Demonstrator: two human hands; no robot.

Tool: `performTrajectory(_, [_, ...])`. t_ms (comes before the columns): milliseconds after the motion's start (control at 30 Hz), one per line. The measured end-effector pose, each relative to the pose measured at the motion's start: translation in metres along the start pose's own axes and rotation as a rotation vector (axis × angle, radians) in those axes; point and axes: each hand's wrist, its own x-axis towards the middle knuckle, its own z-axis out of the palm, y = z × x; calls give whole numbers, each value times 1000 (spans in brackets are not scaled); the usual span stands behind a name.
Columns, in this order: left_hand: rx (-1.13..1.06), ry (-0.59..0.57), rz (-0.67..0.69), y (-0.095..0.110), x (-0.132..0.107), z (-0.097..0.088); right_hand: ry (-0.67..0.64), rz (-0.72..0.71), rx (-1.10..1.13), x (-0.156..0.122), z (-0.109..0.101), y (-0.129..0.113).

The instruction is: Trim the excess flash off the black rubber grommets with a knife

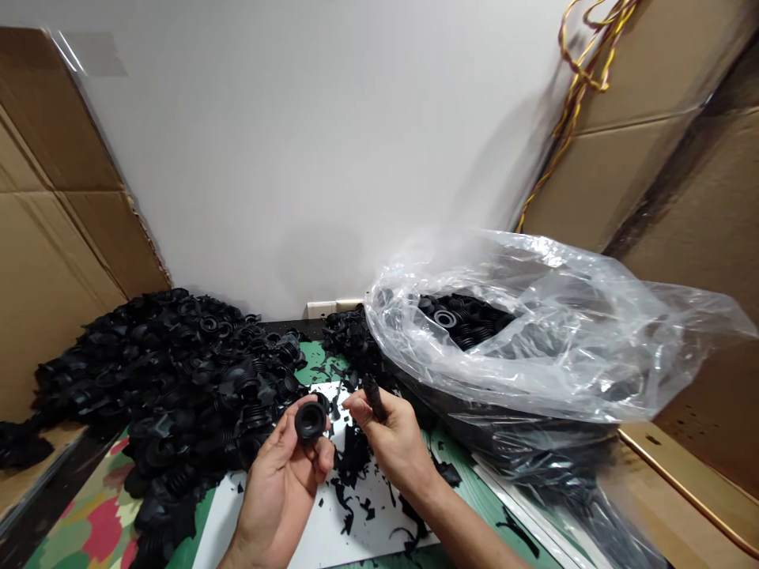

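Our left hand [278, 494] grips a rubber boot [310, 422], our right hand [394, 442] a dark strip [375, 397], just apart; at right, a clear bag [534, 356] holds more boots [468, 324].

Cardboard sheets [59, 237] on both sides, a wall outlet [322, 310], tangled yellow wires [584, 75], a clear plastic sack [534, 371]

Matt rubber bellows [310, 422]; glossy plastic bag [534, 371]

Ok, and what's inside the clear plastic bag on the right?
Black ribbed rubber parts lie heaped inside the clear plastic bag, one round opening facing up. Folds of plastic cover the rest, so how deep the heap goes cannot be seen.
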Motion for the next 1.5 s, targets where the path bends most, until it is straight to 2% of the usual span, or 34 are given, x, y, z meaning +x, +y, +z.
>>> performTrajectory(133, [20, -4, 11, -1, 0, -1, -11, -113, 66, -4, 1, -8])
performTrajectory(267, [-8, 76, 17, -3, 1, 0, -50, -251, 49, -10, 6, -14])
performTrajectory(367, [-3, 111, 8, -5, 2, 1, -48, -267, 34, -13, 14, -15])
performTrajectory(467, [68, 75, 13, -8, 2, 3, -14, -268, 29, -16, 23, -14])
performTrajectory(567, [185, 65, 117, -9, 1, 3, -9, -274, 91, -17, 26, -14])
performTrajectory(600, [211, 67, 161, -9, 0, 2, -11, -238, 151, -15, 24, -13])
performTrajectory(667, [218, 80, 241, -6, -1, 1, 27, -75, 308, -10, 17, -9])
performTrajectory(733, [181, 95, 292, -2, -3, 1, 155, 128, 456, -1, 7, -3])
performTrajectory(800, [148, 104, 301, 2, -4, 1, 329, 211, 532, 7, -2, 3])
performTrajectory(833, [145, 88, 273, 2, -4, 1, 369, 234, 536, 10, -5, 5])
performTrajectory(900, [139, 46, 216, 1, -4, 2, 348, 260, 511, 12, -6, 7])
performTrajectory(1000, [139, 11, 174, -2, -3, 1, 241, 249, 375, 7, -2, 7])
performTrajectory(1133, [139, 16, 142, -4, -2, -1, 179, 126, 135, 0, -1, 7])
performTrajectory(1300, [154, 34, 106, -5, -1, -1, 178, -29, -168, -2, -5, 2])
performTrajectory(1500, [155, 49, 91, -6, 0, -1, 140, -27, -161, -4, -4, -4])
